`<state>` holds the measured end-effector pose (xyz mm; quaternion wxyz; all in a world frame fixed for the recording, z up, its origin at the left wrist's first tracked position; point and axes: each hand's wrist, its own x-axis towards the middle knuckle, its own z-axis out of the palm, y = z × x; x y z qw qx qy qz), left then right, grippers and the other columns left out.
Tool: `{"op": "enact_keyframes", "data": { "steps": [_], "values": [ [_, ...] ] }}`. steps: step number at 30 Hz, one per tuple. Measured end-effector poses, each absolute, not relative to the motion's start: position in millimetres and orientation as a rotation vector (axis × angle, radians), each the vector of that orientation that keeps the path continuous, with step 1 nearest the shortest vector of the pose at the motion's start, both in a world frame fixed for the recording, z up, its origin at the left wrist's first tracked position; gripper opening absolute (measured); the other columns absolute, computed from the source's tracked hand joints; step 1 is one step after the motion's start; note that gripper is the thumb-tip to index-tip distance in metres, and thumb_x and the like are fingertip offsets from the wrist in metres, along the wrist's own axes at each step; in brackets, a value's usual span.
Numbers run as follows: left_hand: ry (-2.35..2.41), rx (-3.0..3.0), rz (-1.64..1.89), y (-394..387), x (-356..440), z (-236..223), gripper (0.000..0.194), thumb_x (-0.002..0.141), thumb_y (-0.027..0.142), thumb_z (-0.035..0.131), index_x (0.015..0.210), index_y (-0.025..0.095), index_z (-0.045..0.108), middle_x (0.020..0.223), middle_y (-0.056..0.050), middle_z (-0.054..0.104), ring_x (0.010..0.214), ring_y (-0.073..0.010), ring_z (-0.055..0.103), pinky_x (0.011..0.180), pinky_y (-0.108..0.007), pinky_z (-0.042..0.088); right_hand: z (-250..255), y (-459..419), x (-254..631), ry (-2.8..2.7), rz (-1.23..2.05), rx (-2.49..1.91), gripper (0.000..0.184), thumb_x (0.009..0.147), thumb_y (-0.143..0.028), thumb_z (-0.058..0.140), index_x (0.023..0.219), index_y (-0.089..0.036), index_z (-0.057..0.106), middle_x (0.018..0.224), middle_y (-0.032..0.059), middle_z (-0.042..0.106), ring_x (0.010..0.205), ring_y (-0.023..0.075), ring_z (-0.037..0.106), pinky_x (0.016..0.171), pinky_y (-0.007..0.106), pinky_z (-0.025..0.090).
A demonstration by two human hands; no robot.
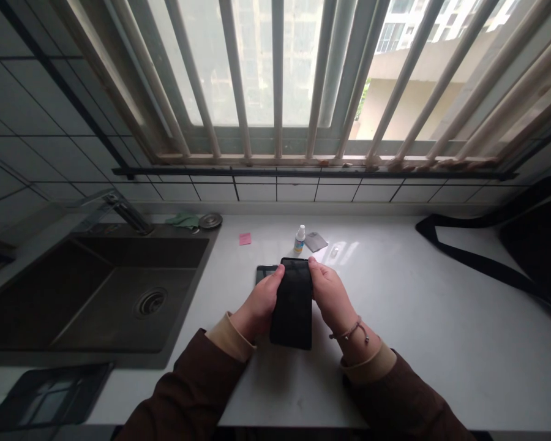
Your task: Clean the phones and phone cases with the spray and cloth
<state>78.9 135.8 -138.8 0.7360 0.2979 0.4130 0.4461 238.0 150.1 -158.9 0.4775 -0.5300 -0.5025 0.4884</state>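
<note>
A black smartphone (292, 306), its dark screen facing me, is held upright-on in both hands above the white counter. My left hand (261, 305) grips its left edge, thumb near the upper corner. On the opposite edge, my right hand (331, 293) is closed with its thumb at the top right corner. Behind the left thumb lies a second flat, dark phone-like device (265, 272), partly covered. Just beyond the phone stands a small white spray bottle (299, 239) with a coloured label. Beside it are a grey square packet or cloth (316, 242) and a small white piece (335, 251).
A dark sink (87, 288) with a faucet (126, 211) is at the left. Near its back corner sit a green cloth (183, 221) and a round metal strainer (210, 220). A pink paper square (245, 239) lies on the counter (417, 318). A black strapped bag (537, 239) rests at the right.
</note>
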Motion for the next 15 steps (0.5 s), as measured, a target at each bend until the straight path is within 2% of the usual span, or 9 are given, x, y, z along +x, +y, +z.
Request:
{"op": "enact_keyframes", "data": {
  "steps": [3, 7, 10, 13, 15],
  "values": [
    [0.910, 0.701, 0.941, 137.2, 76.8, -143.6, 0.044, 0.101, 0.052, 0.061, 0.102, 0.011, 0.078, 0.089, -0.011, 0.080, 0.074, -0.0193, 0.071, 0.070, -0.027, 0.054, -157.5, 149.5, 238.5, -1.274, 1.120, -1.373, 0.063, 0.101, -0.070, 0.041, 0.077, -0.018, 0.068, 0.073, 0.0038, 0.068, 0.068, 0.0190, 0.059, 0.060, 0.027, 0.045],
    [0.930, 0.771, 0.935, 138.8, 75.3, -147.5, 0.044, 0.097, 0.053, 0.067, 0.107, 0.012, 0.078, 0.090, -0.010, 0.080, 0.074, -0.0195, 0.071, 0.067, -0.027, 0.053, -157.1, 149.6, 238.1, -1.260, 1.087, -1.392, 0.065, 0.099, -0.073, 0.040, 0.077, -0.019, 0.067, 0.070, 0.0039, 0.068, 0.067, 0.0195, 0.059, 0.058, 0.027, 0.044],
    [0.958, 0.770, 1.060, 142.2, 76.1, -147.6, 0.042, 0.095, 0.051, 0.071, 0.102, 0.010, 0.078, 0.087, -0.010, 0.080, 0.075, -0.0214, 0.072, 0.069, -0.028, 0.054, -157.9, 149.8, 236.0, -1.245, 1.153, -1.369, 0.065, 0.099, -0.076, 0.040, 0.075, -0.021, 0.062, 0.063, 0.0014, 0.062, 0.059, 0.0175, 0.055, 0.054, 0.027, 0.041],
    [0.988, 0.641, 1.212, 148.9, 74.5, -149.5, 0.050, 0.096, 0.059, 0.065, 0.103, 0.011, 0.076, 0.089, -0.012, 0.080, 0.074, -0.0245, 0.075, 0.071, -0.034, 0.060, -156.9, 147.6, 232.9, -1.256, 1.308, -1.363, 0.065, 0.098, -0.079, 0.038, 0.072, -0.022, 0.057, 0.055, -0.0022, 0.054, 0.049, 0.0146, 0.048, 0.049, 0.027, 0.038],
    [0.996, 0.561, 1.318, 153.8, 70.1, -152.6, 0.054, 0.096, 0.063, 0.061, 0.108, 0.011, 0.074, 0.093, -0.013, 0.081, 0.078, -0.0258, 0.077, 0.076, -0.038, 0.062, -154.4, 144.2, 231.0, -1.336, 1.406, -1.337, 0.069, 0.100, -0.080, 0.035, 0.069, -0.022, 0.055, 0.052, -0.0028, 0.051, 0.048, 0.0139, 0.048, 0.050, 0.026, 0.038]
  ]
}}
